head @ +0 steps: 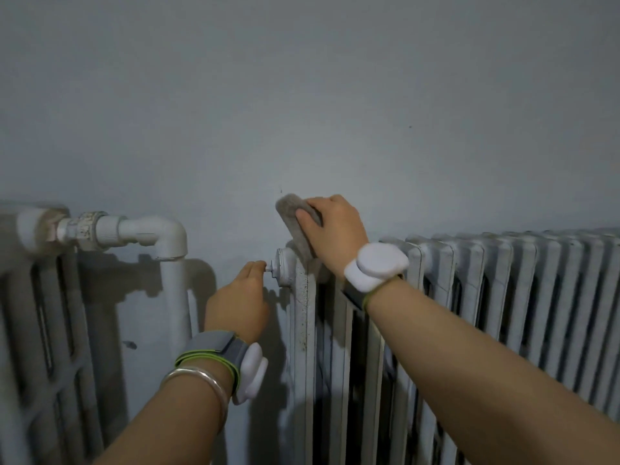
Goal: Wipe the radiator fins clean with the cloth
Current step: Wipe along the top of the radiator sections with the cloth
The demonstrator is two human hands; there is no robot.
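We see the grey cloth (297, 223) standing on the top left end of the white radiator (503, 297), leaning toward the wall (302, 95). Our right hand (335, 226) grasps it from the right, fingers over its face. Our left hand (240, 302) pinches the small valve (270, 268) on the radiator's left end cap. A pipe (167, 250) runs further left to a second radiator (40, 330).
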